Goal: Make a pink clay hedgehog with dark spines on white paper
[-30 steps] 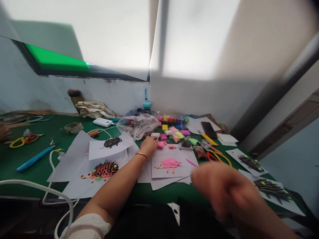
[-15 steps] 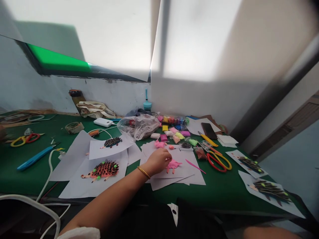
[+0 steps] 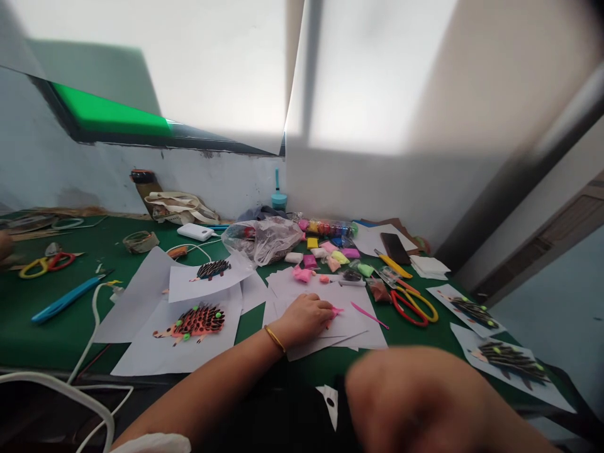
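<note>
My left hand (image 3: pixel 309 319), with a gold bangle at the wrist, rests palm down over the pink clay figure (image 3: pixel 336 312) on the stacked white paper (image 3: pixel 295 290). Its fingers lie across the figure and hide most of it. My right hand (image 3: pixel 401 393) is large and blurred at the bottom, over the table's front edge, its fingers curled and smeared. A pink modelling tool (image 3: pixel 369 315) lies on the paper to the right. Pink clay in a bag (image 3: pixel 302 274) and a small orange piece (image 3: pixel 324 279) sit behind the left hand.
Red and yellow scissors (image 3: pixel 415 306), a phone (image 3: pixel 395 248) and coloured clay packets (image 3: pixel 350 253) lie around the paper. Finished hedgehog pictures (image 3: pixel 201 322) are at left, others (image 3: pixel 512 362) at right. A blue cutter (image 3: pixel 68 300) lies far left, where part of another hand shows at the edge.
My left hand has moved down toward me and now covers the pink figure. My right hand has risen into view from the bottom right.
</note>
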### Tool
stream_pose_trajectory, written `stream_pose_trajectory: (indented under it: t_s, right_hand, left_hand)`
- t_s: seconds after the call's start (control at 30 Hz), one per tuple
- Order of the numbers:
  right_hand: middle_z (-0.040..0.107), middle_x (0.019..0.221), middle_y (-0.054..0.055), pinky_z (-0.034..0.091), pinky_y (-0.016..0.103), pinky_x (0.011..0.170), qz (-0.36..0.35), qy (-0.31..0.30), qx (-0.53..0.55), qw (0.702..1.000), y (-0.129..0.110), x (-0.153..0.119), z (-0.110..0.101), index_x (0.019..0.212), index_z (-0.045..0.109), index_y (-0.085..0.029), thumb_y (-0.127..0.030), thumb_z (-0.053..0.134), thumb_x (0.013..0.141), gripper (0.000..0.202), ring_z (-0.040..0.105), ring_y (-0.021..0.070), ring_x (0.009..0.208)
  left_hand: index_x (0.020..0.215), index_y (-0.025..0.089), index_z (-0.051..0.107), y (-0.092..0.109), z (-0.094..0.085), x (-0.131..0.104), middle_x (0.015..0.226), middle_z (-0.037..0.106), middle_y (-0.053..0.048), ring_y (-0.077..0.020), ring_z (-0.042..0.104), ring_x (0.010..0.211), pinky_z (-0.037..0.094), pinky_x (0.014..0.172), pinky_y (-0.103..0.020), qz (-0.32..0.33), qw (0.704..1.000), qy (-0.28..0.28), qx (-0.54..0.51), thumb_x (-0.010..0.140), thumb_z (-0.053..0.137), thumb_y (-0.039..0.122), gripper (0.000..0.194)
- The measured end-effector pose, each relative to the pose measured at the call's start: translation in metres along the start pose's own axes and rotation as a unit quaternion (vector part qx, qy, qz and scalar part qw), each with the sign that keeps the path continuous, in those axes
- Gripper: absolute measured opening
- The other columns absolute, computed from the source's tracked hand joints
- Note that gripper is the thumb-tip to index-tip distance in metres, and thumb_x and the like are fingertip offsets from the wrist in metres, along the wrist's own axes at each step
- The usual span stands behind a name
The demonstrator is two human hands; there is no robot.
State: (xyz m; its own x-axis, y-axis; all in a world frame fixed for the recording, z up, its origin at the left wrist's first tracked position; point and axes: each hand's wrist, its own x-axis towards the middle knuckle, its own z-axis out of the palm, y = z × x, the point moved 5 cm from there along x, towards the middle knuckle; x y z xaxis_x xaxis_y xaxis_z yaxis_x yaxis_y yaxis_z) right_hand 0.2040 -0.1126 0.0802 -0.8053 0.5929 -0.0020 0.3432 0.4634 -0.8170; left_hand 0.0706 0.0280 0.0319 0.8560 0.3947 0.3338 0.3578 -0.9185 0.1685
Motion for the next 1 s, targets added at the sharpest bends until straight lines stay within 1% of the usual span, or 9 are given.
stream_pose_trajectory:
  t_s: [0.07, 0.13, 0.17, 0.2, 0.27, 0.37, 0.57, 0.7, 1.0]
  right_hand:
    - [0.069, 0.085, 0.003, 0.049, 0.03, 0.073, 0.081, 0.144, -0.044, 0.985, 0.017, 0.038, -0.05, 0.09, 0.071, -0.032, -0.052, 0.052, 0.084, 0.028, 0.064, 0.0203, 0.081]
    - [0.069, 0.084, 0.004, 0.046, 0.03, 0.069, 0.173, 0.286, -0.127, 0.934, 0.046, 0.052, -0.083, 0.084, 0.071, -0.026, -0.04, 0.056, 0.083, 0.02, 0.061, 0.0205, 0.077]
    - [0.068, 0.084, 0.005, 0.044, 0.03, 0.067, 0.219, 0.319, -0.172, 0.906, 0.063, 0.054, -0.09, 0.083, 0.071, -0.024, -0.034, 0.059, 0.08, 0.016, 0.06, 0.0205, 0.076]
    - [0.068, 0.085, 0.006, 0.043, 0.03, 0.067, 0.25, 0.319, -0.204, 0.891, 0.081, 0.055, -0.091, 0.084, 0.071, -0.023, -0.03, 0.062, 0.077, 0.014, 0.06, 0.0204, 0.077]
    - [0.068, 0.086, 0.005, 0.041, 0.028, 0.066, 0.272, 0.273, -0.224, 0.895, 0.112, 0.057, -0.083, 0.09, 0.071, -0.023, -0.027, 0.063, 0.076, 0.017, 0.059, 0.0191, 0.076]
    - [0.068, 0.087, 0.006, 0.038, 0.028, 0.066, 0.274, 0.237, -0.255, 0.897, 0.134, 0.061, -0.073, 0.089, 0.072, -0.022, -0.024, 0.058, 0.079, 0.017, 0.059, 0.019, 0.078]
    - [0.069, 0.09, 0.005, 0.037, 0.028, 0.067, 0.272, 0.251, -0.247, 0.896, 0.132, 0.077, -0.068, 0.086, 0.07, -0.022, -0.025, 0.055, 0.082, 0.016, 0.06, 0.0195, 0.082]
    - [0.068, 0.088, 0.003, 0.039, 0.027, 0.067, 0.266, 0.308, -0.18, 0.896, 0.138, 0.073, -0.062, 0.091, 0.066, -0.022, -0.026, 0.053, 0.082, 0.016, 0.059, 0.0176, 0.079]
    - [0.066, 0.094, 0.005, 0.044, 0.032, 0.085, 0.162, 0.386, -0.208, 0.884, 0.135, 0.062, -0.051, 0.091, 0.069, -0.02, -0.019, 0.048, 0.085, 0.022, 0.058, 0.0197, 0.094]
  left_hand:
    - [0.096, 0.023, 0.069, -0.001, 0.002, -0.001, 0.103, 0.069, -0.006, -0.0188, 0.056, 0.086, 0.04, 0.077, -0.032, -0.003, 1.0, 0.002, 0.005, 0.09, 0.054, 0.026, 0.017]
    - [0.102, 0.024, 0.069, -0.001, 0.004, -0.002, 0.105, 0.069, -0.005, -0.0196, 0.056, 0.088, 0.04, 0.077, -0.033, -0.006, 1.0, 0.005, 0.01, 0.091, 0.053, 0.027, 0.019]
    - [0.104, 0.025, 0.069, -0.002, 0.005, -0.002, 0.106, 0.069, -0.005, -0.0199, 0.056, 0.089, 0.04, 0.077, -0.033, -0.007, 1.0, 0.007, 0.014, 0.092, 0.052, 0.027, 0.02]
    - [0.106, 0.026, 0.068, -0.002, 0.005, -0.002, 0.108, 0.069, -0.005, -0.0202, 0.056, 0.09, 0.04, 0.077, -0.034, -0.008, 1.0, 0.006, 0.017, 0.092, 0.052, 0.028, 0.021]
    - [0.107, 0.026, 0.068, -0.002, 0.007, -0.002, 0.109, 0.069, -0.005, -0.0206, 0.057, 0.092, 0.04, 0.078, -0.034, -0.007, 1.0, 0.003, 0.019, 0.092, 0.052, 0.027, 0.022]
    - [0.107, 0.026, 0.068, -0.002, 0.007, -0.003, 0.11, 0.068, -0.006, -0.0206, 0.057, 0.093, 0.04, 0.08, -0.034, -0.007, 1.0, 0.006, 0.015, 0.092, 0.053, 0.027, 0.022]
    - [0.108, 0.025, 0.067, -0.005, 0.008, -0.003, 0.105, 0.07, -0.004, -0.0193, 0.056, 0.089, 0.039, 0.081, -0.033, -0.01, 1.0, 0.004, 0.002, 0.092, 0.052, 0.028, 0.022]
    - [0.107, 0.025, 0.068, -0.006, 0.008, -0.004, 0.106, 0.069, -0.004, -0.0194, 0.056, 0.09, 0.039, 0.083, -0.033, -0.016, 1.0, 0.006, -0.007, 0.093, 0.05, 0.03, 0.023]
    - [0.104, 0.025, 0.067, -0.006, 0.007, -0.004, 0.104, 0.069, -0.002, -0.0172, 0.056, 0.089, 0.038, 0.082, -0.032, -0.022, 1.0, 0.003, 0.005, 0.094, 0.049, 0.031, 0.022]
